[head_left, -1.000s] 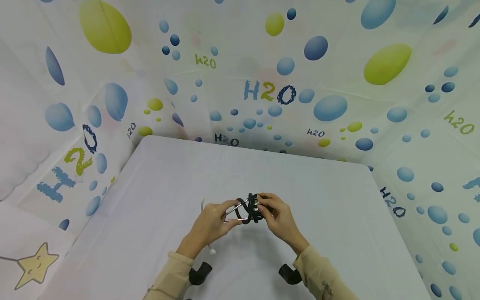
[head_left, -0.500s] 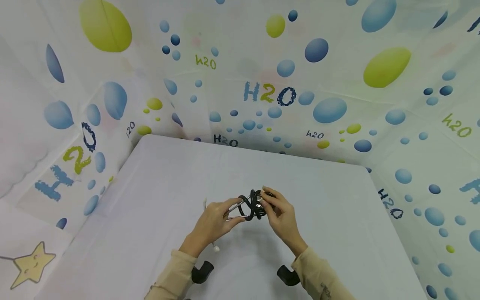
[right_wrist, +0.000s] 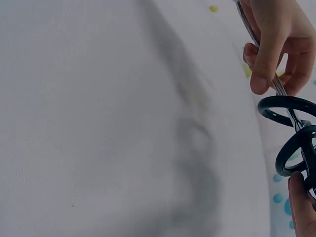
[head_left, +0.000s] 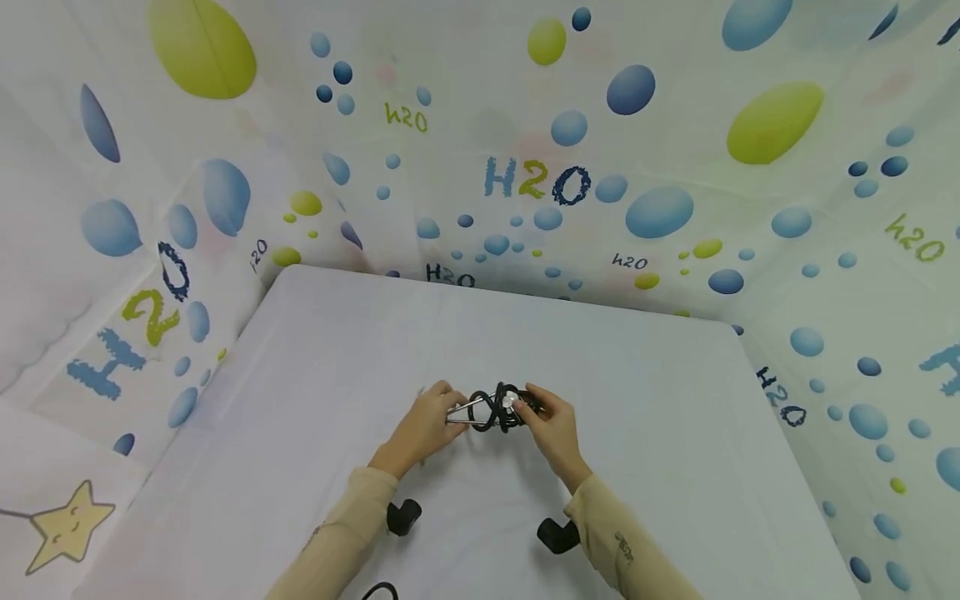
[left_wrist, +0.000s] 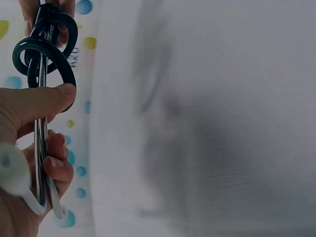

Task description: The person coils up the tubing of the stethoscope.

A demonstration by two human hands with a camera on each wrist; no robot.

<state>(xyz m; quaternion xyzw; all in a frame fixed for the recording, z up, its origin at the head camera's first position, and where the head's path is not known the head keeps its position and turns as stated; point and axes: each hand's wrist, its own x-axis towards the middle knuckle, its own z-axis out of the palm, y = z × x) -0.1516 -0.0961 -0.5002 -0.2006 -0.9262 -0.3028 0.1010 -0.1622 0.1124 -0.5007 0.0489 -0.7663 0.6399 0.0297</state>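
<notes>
A stethoscope is held above the table, its black tubing wound in loops around the metal ear tubes. My left hand grips the ear tubes on the left, thumb on one side and fingers curled on the other in the left wrist view. White ear tips stick out past that palm. On the other end, my right hand pinches the coiled tubing, its thumb by the silver chestpiece. In the right wrist view, one right fingertip lies against a loop.
A white-covered table spreads beneath both hands. A patterned white sheet hangs behind and at the sides. Black elbow-shaped pieces sit beside the wrists, and a black cord curves at the bottom edge.
My left hand has turned and moved back along the ear tubes, showing more metal. The ear tips have passed mostly out of sight in the head view. The chestpiece now shows more plainly.
</notes>
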